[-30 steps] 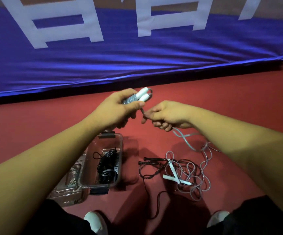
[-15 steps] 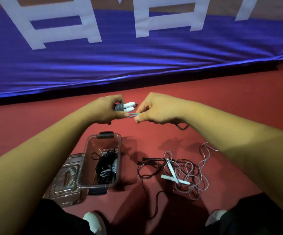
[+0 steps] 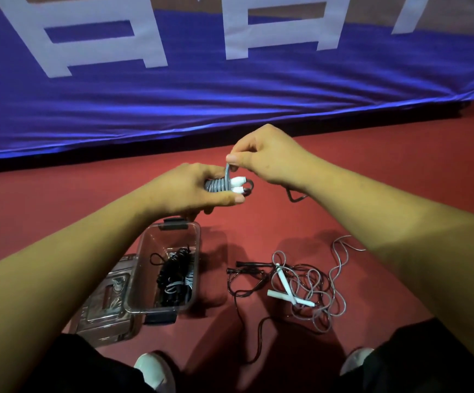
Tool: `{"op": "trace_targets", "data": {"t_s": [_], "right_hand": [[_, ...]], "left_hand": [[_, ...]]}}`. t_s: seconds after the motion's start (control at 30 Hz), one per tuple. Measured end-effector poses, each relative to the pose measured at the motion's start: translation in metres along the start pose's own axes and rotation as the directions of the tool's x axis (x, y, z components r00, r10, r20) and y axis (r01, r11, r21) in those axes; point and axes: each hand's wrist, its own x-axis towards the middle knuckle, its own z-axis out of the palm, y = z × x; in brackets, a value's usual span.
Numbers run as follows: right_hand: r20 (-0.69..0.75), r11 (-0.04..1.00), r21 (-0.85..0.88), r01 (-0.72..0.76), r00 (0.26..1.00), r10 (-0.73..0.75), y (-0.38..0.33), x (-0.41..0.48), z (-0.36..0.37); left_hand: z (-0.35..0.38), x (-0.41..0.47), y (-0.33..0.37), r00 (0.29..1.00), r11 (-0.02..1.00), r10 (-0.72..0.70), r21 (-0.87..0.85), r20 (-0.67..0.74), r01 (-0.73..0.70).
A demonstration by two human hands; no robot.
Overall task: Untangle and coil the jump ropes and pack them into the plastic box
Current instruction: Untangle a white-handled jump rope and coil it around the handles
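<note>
The step in hand is winding. The grey-corded jump rope with white plastic handles (image 3: 226, 186) sits in the left hand (image 3: 190, 191), whose fingers and thumb curl round the two handles laid side by side, with several turns of cord wrapped round them. The right hand (image 3: 267, 157), just above the bundle, pinches the cord between thumb and forefinger, its other fingers folded in. A slack loop of cord hangs below that wrist, and how much remains loose I cannot tell.

The next move, as I judge it, calls for carrying the pinched cord over and round the handles, taut enough that the wraps do not slip, then tucking the end.

Below the left hand stands the clear rectangular plastic box (image 3: 198, 245), open, with a coiled black rope (image 3: 175, 276) inside. Its clear lid (image 3: 108, 302) lies beside it under the left forearm. Below the right hand, on the red floor (image 3: 343, 171), lie a tangled grey rope with white handles (image 3: 301, 287) and a thin black rope (image 3: 241, 285), neither yet coiled
</note>
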Motion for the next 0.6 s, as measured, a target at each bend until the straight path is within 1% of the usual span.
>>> {"op": "trace_targets", "data": {"t_s": [0.07, 0.13, 0.17, 0.27, 0.3, 0.37, 0.43, 0.53, 0.6], "right_hand": [[0.026, 1.000, 0.008, -0.009, 1.000, 0.009, 0.005, 0.002, 0.000], [0.073, 0.995, 0.090, -0.034, 0.997, 0.028, 0.011, 0.003, 0.002], [0.089, 0.987, 0.152, -0.056, 0.995, 0.043, 0.015, 0.004, 0.002], [0.109, 0.958, 0.261, -0.119, 0.990, 0.093, 0.025, 0.004, 0.002], [0.127, 0.948, 0.286, -0.136, 0.987, 0.103, 0.028, 0.003, 0.003], [0.194, 0.929, 0.329, -0.170, 0.975, 0.110, 0.034, 0.002, 0.006], [0.270, 0.916, 0.340, -0.210, 0.955, 0.119, 0.039, 0.000, 0.011], [0.344, 0.911, 0.325, -0.255, 0.929, 0.137, 0.042, -0.003, 0.016], [0.384, 0.898, 0.322, -0.300, 0.908, 0.166, 0.040, -0.005, 0.018]], "left_hand": [[0.001, -0.001, 0.001, 0.998, 0.996, 0.051, 0.070, -0.022, -0.050], [0.003, -0.003, 0.001, 0.996, 0.994, 0.092, 0.068, -0.011, -0.091], [0.004, -0.004, 0.001, 0.995, 0.995, 0.096, 0.022, -0.016, -0.096], [0.002, -0.008, 0.006, 0.995, 0.968, 0.065, -0.238, -0.072, -0.080], [0.001, -0.008, 0.010, 0.992, 0.950, 0.075, -0.295, -0.101, -0.102], [-0.002, -0.007, 0.014, 0.978, 0.927, 0.097, -0.342, -0.183, -0.156], [-0.006, -0.004, 0.012, 0.964, 0.927, 0.050, -0.346, -0.262, -0.142], [-0.014, 0.002, -0.003, 0.935, 0.934, -0.085, -0.354, -0.345, -0.046], [-0.020, 0.004, -0.014, 0.907, 0.944, -0.141, -0.331, -0.398, 0.002]]}}
